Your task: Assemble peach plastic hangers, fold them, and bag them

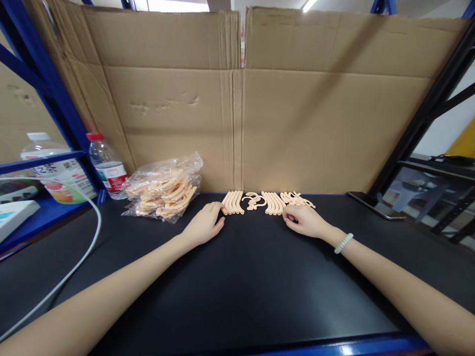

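While the bare left hand (204, 225) and right hand (306, 221) curl beside separate rows of curved beige plastic pieces (233, 203) on the smooth black tabletop (252, 282), I cannot tell whether either pinches one; brown cardboard (334, 123) stands behind.

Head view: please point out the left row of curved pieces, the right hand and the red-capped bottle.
Left row of curved pieces (233, 202): head view, middle of the row.
Right hand (303, 221): head view, back of the hand.
Red-capped bottle (111, 172): head view, on its label.
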The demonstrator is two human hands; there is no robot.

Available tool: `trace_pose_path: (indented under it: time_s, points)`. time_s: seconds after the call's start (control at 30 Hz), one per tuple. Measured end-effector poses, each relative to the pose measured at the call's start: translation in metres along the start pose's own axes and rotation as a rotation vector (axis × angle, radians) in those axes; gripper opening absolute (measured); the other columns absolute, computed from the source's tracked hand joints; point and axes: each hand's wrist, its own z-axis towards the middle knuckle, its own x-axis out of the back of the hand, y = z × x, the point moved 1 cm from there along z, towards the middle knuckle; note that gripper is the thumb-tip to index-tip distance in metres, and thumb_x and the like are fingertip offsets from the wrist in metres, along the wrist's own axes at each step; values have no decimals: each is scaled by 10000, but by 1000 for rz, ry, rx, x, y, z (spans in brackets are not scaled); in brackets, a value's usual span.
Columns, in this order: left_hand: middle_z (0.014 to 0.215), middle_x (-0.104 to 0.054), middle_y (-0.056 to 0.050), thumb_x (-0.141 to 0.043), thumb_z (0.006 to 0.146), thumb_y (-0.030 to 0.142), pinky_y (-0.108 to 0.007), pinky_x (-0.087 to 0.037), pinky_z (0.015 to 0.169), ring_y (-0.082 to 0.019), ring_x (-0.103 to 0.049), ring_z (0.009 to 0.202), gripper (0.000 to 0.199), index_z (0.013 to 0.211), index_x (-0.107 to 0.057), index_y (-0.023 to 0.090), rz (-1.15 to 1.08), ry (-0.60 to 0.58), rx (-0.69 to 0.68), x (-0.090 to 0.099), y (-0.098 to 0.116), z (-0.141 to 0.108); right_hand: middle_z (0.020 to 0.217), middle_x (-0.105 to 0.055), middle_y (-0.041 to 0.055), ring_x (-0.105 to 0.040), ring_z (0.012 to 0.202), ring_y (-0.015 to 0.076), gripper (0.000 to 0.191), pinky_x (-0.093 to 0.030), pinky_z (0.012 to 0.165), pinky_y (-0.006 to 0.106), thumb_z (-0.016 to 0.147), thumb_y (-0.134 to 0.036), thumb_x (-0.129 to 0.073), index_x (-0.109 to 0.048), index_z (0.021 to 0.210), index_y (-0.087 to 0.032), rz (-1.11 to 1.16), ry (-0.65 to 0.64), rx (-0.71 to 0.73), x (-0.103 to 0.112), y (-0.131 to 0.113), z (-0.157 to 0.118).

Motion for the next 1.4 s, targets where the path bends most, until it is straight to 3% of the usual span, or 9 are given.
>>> trace_pose_path:
  time_s: [0.53,1.4]
  points:
    - [1272,-591,-184,-424,876,223,-480,-425,1039,-308,-515,1240,408,1266,-469,113,51,-36,-10,-3,-4,0,643,-498,-17,-456,606,128,122,-302,593,239,772,-105,-459,-476,696,-198,-7,2,-4,0,-1,0]
    - [1285,-592,-201,-409,887,224,-469,-431,1031,-311,-530,1233,410,1261,-495,81,67,-66,4,-2,-2,1,631,-499,-21,-459,591,123,127,-309,584,230,774,-105,-464,-475,689,-199,-19,32,15,-1,-1,-1]
